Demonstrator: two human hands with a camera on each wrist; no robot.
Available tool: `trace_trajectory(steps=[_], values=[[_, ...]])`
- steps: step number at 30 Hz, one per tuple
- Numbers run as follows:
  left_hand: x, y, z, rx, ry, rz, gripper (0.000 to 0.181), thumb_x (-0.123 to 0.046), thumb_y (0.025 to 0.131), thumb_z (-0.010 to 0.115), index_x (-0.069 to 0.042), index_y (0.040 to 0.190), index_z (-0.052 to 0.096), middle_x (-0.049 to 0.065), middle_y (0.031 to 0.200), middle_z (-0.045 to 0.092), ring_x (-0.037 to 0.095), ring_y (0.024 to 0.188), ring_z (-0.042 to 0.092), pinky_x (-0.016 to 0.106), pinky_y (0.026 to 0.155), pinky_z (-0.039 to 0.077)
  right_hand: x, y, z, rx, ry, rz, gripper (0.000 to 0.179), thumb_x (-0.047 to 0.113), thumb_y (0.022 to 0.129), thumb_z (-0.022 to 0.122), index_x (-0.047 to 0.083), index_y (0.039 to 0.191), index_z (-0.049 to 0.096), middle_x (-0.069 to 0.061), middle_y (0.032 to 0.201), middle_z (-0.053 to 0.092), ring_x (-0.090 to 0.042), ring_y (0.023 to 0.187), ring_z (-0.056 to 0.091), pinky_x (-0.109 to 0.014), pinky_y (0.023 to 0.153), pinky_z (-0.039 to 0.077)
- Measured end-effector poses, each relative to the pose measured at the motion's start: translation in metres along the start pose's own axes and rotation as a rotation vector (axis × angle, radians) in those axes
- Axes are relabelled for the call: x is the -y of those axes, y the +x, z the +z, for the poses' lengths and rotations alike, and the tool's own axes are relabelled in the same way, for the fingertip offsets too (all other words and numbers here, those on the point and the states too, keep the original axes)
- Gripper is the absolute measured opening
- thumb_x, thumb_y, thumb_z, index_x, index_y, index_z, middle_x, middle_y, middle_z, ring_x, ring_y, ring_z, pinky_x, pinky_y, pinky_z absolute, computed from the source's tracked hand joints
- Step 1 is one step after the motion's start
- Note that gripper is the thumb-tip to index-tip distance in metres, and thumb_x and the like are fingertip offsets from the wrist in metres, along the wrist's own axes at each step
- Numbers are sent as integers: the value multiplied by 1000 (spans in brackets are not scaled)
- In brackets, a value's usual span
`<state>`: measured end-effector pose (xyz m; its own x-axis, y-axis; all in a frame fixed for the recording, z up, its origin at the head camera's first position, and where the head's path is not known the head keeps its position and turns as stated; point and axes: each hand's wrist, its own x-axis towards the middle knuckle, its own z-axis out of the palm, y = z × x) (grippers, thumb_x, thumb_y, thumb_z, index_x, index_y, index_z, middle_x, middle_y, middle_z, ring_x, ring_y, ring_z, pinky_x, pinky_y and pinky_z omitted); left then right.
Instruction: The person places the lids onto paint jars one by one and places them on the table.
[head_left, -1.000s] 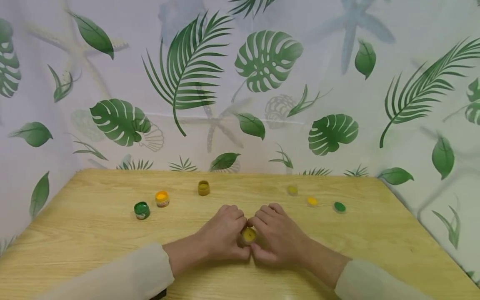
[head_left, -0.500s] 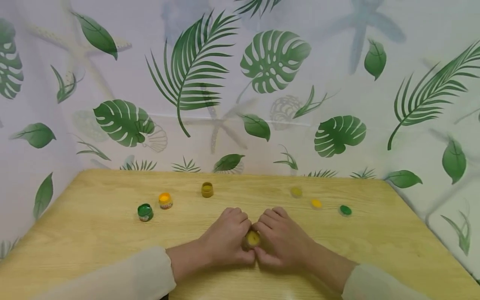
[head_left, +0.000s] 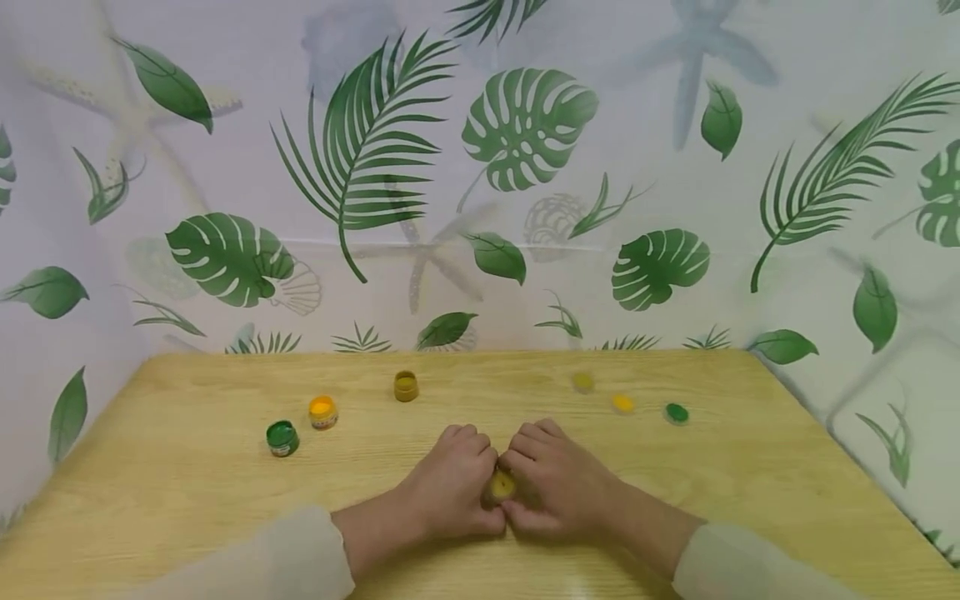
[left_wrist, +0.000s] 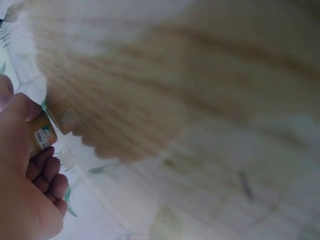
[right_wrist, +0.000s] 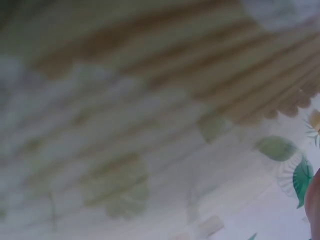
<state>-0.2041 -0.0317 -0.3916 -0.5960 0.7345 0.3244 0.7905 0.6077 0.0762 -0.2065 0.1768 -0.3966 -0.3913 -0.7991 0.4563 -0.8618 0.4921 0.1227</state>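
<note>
Nearest the viewer, two pale sleeves (head_left: 300,554) run off the bottom edge of the head view. Beyond them, the left hand (head_left: 453,487) and the right hand (head_left: 558,483) meet over the wooden table (head_left: 187,508), both gripping a small yellow-brown jar (head_left: 502,485) between curled fingers and thumbs. The hands hide the jar's sides there, and whether its lid is on cannot be told. The left wrist view shows its side with a white label (left_wrist: 42,138); the lettering is turned and too small to read surely. The right wrist view catches only a sliver of its hand, cut off at the edge.

Farther left stand a green jar (head_left: 282,438), an orange jar (head_left: 322,412) and an ochre jar (head_left: 406,386), probably paint; the print on the first two is illegible. At right lie a green lid (head_left: 677,413), a yellow lid (head_left: 622,403) and a blurred olive lid (head_left: 582,382). Behind hangs a leaf-print backdrop (head_left: 562,275).
</note>
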Motion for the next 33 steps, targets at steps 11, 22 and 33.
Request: trace_trajectory(steps=[11,22,33], values=[[-5,7,-1,24,23,-33,34,-47,75,72,-15,81,61,-9,75,47,10,74,41,27,79,39,-20,-1,2,23,2,-85,24,40,84,61,18,96,60,9,88,50,-11,85,46,-32,87,37],[-2,-9,1,-67,-33,-4,31,-43,71,75,-17,79,60,-11,77,50,7,77,41,26,81,39,17,1,-5,7,-53,75,22,39,84,60,17,86,57,5,83,49,-15,81,44,-34,83,35],[1,-8,-3,-61,85,24,39,-52,74,73,-18,77,57,-11,76,45,7,74,37,25,81,38,19,10,-7,-1,-48,83,22,38,83,60,17,85,59,6,82,49,-15,81,45,-35,84,37]])
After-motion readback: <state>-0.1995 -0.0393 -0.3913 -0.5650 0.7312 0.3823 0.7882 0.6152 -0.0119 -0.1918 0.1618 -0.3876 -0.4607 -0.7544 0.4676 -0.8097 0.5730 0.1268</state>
